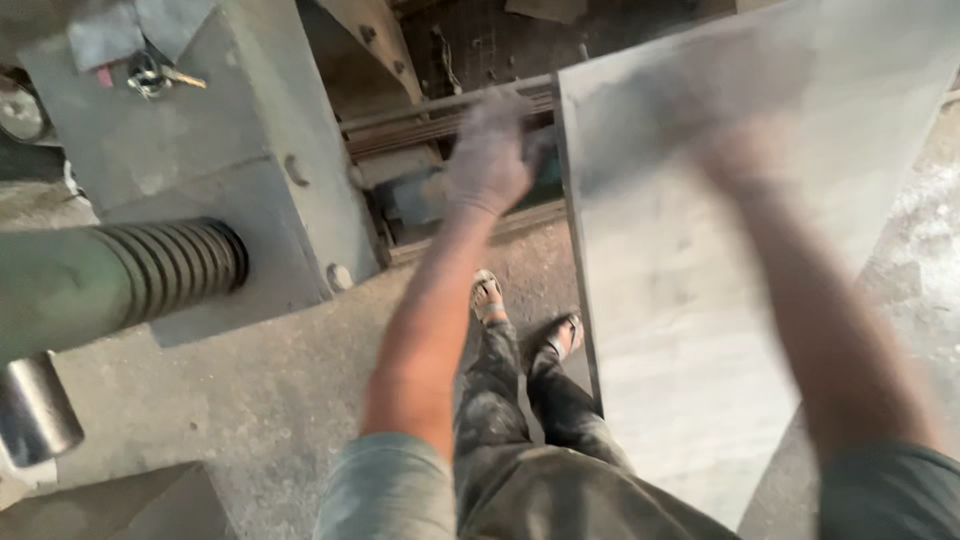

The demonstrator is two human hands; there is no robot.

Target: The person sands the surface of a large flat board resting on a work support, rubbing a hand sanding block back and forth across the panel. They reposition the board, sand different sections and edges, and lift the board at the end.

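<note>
At the bottom of the view, grey dusty trousers and two sandalled feet are standing on a rough, gritty concrete floor (260, 400). Beside them a large flat sheet of dull grey metal (680, 330) is leaning upright, smooth and smudged. The gloved left hand (490, 160) is blurring near its upper left corner; the right hand (730, 140) is lying against its face, too smeared to tell whether the fingers are gripping. Farther left, a grey-green steel machine (230, 150) with a ribbed cylinder (180, 265) is carrying a small shiny padlock (150, 75).

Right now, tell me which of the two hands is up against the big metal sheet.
The right hand, blurred, lies against the grey metal sheet. The left hand is off its left edge, over the machine's rails.
</note>
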